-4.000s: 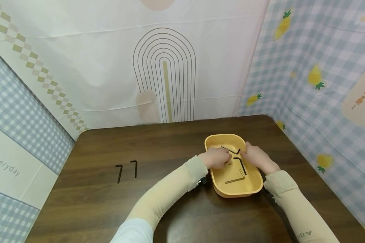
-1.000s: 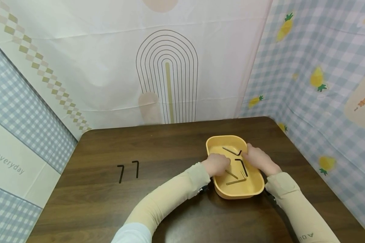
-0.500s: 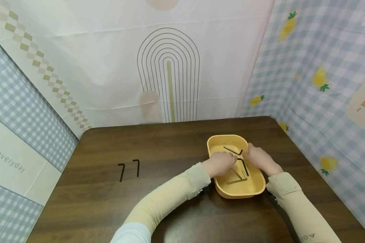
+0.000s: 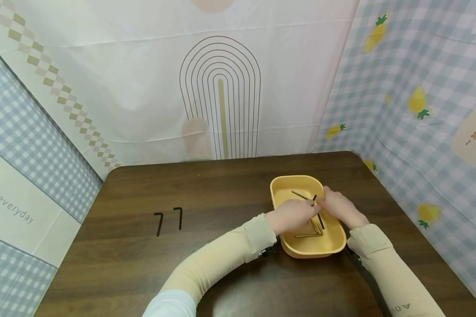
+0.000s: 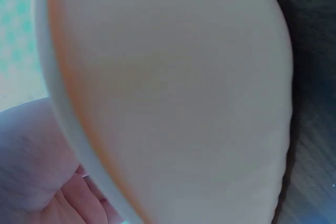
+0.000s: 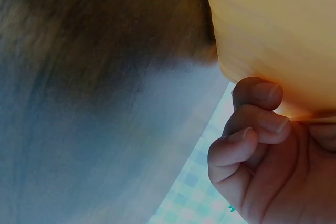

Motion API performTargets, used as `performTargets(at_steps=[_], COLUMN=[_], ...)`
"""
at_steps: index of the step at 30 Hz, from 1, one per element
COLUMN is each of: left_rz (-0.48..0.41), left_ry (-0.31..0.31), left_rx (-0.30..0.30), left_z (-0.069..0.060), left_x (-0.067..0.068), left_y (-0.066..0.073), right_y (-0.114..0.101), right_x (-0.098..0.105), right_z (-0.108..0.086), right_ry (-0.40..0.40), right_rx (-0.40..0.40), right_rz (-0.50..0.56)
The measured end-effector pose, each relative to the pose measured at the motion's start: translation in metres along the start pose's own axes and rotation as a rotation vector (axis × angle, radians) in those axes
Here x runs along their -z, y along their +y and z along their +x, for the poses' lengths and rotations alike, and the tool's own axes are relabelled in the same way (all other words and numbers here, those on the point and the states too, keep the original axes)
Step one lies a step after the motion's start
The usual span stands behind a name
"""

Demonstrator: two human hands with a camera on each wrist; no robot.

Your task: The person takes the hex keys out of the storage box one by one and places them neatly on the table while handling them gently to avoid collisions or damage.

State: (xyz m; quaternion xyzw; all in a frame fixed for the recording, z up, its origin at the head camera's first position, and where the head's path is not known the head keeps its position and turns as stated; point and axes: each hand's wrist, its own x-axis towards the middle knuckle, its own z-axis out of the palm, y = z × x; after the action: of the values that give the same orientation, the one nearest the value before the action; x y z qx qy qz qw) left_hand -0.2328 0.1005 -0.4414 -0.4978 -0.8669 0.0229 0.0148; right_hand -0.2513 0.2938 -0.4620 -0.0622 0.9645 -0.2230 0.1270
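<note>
In the head view my left hand (image 4: 295, 215) reaches over the yellow tray (image 4: 313, 253). Its fingertips cover the upper end of a black hex key (image 4: 320, 221); whether they pinch it is hidden. A dark-tipped hex key (image 4: 300, 194) lies further back, and brass-coloured hex keys (image 4: 308, 235) lie below the hand. On the far right side my right hand (image 4: 341, 208) grips the tray's rim. The right wrist view shows that hand (image 6: 278, 166) with bent fingers against the tray wall (image 6: 273, 30). The tray's outer wall (image 5: 178, 87) partly hides my left hand (image 5: 42, 166) in the left wrist view.
Two black hex keys, one (image 4: 159, 224) beside the other (image 4: 180, 219), lie apart on the left part of the dark wooden table (image 4: 127, 273). Patterned cloth (image 4: 142, 88) hangs behind the table and along both sides.
My left hand has moved right across the tray, over the black key's upper end. The brass-coloured keys beneath it have shifted closer together. My right hand has stayed at the tray's rim.
</note>
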Motion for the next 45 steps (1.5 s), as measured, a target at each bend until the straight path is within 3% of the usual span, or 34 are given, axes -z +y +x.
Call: performTargets(at_steps=[5,21,29,38,45], left_rz=[0.026,0.066,0.091,0.128,0.146], left_ry=[0.015,0.068,0.111,0.194,0.218], left_rx=[-0.029,-0.025,-0.061,-0.033,-0.021], left_z=[-0.002,-0.007,-0.007,-0.006,-0.006], left_x=[0.004,0.008,0.009,0.005,0.004], left_y=[0.003,0.005,0.008,0.012,0.013], right_y=[-0.001,0.001,0.001,0.001,0.001], right_x=[0.003,-0.001,-0.001,0.000,0.000], right_z=[0.000,0.001,0.001,0.002,0.001], right_ry=[0.001,-0.008,0.003,0.008,0.010], right_rx=[-0.004,-0.018,-0.012,-0.005,-0.001], right_rz=[-0.014,0.012,0.007,0.013,0.009])
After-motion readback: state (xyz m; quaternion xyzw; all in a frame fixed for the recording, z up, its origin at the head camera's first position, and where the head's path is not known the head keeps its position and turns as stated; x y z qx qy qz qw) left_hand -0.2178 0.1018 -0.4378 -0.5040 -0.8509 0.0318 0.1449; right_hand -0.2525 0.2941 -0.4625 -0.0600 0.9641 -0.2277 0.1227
